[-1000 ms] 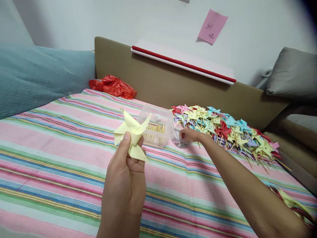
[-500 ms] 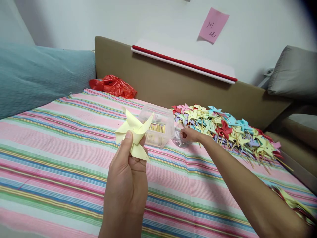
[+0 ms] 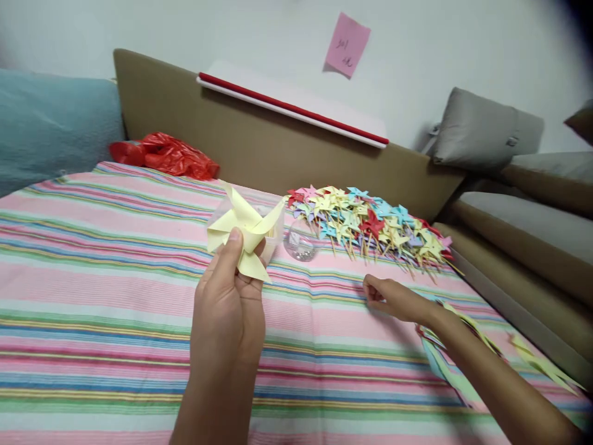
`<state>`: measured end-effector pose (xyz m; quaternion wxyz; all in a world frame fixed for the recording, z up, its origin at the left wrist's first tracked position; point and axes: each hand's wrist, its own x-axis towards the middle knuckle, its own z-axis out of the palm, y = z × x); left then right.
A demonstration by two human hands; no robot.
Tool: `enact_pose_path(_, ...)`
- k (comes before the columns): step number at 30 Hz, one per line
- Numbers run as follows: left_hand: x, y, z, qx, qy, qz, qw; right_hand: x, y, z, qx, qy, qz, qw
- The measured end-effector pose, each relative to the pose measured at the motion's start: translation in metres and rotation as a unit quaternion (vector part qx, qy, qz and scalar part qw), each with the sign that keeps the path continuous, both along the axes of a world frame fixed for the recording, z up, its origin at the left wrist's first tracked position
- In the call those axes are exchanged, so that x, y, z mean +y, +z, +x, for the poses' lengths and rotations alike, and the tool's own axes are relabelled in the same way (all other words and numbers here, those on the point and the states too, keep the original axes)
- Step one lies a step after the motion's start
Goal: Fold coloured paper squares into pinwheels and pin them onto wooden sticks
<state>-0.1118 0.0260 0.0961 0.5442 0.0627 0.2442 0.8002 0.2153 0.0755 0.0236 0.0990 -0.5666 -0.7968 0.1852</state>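
Holds the pinwheel (image 3: 248, 219) pinched in the left grip (image 3: 231, 303) and, with the right grip (image 3: 393, 298) curled well apart to its right, contents impossible to tell, risks unfurling it by slackening that pinch.

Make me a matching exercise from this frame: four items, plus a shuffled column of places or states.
1. left hand
2. right hand
3. pink note
4. red plastic bag

A. on the white wall
B. curled, any contents hidden
C. lying before the brown board
D. gripping a pale yellow pinwheel

Pairs: 1-D, 2-B, 3-A, 4-C
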Motion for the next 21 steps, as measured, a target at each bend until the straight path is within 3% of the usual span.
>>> enact_pose_path(4, 0.002, -0.002, 0.024, 0.033, -0.020, 0.016, 0.999, -0.024, 0.004, 0.024, 0.086, -0.070, 0.049, 0.993)
enact_pose_path(8, 0.003, -0.010, 0.048, 0.070, -0.035, 0.013, 0.997, -0.045, 0.008, 0.043, 0.198, -0.156, 0.145, 0.957)
enact_pose_path(12, 0.002, -0.021, 0.071, 0.107, -0.079, -0.011, 0.991, -0.058, -0.016, 0.050, 0.266, -0.180, 0.154, 0.934)
enact_pose_path(18, 0.006, -0.030, 0.095, 0.152, -0.111, -0.015, 0.982, -0.075, -0.046, 0.049, 0.238, -0.162, 0.141, 0.947)
enact_pose_path(21, 0.012, -0.036, 0.103, 0.162, -0.123, -0.045, 0.978, -0.087, -0.057, 0.038, 0.178, -0.138, 0.149, 0.963)
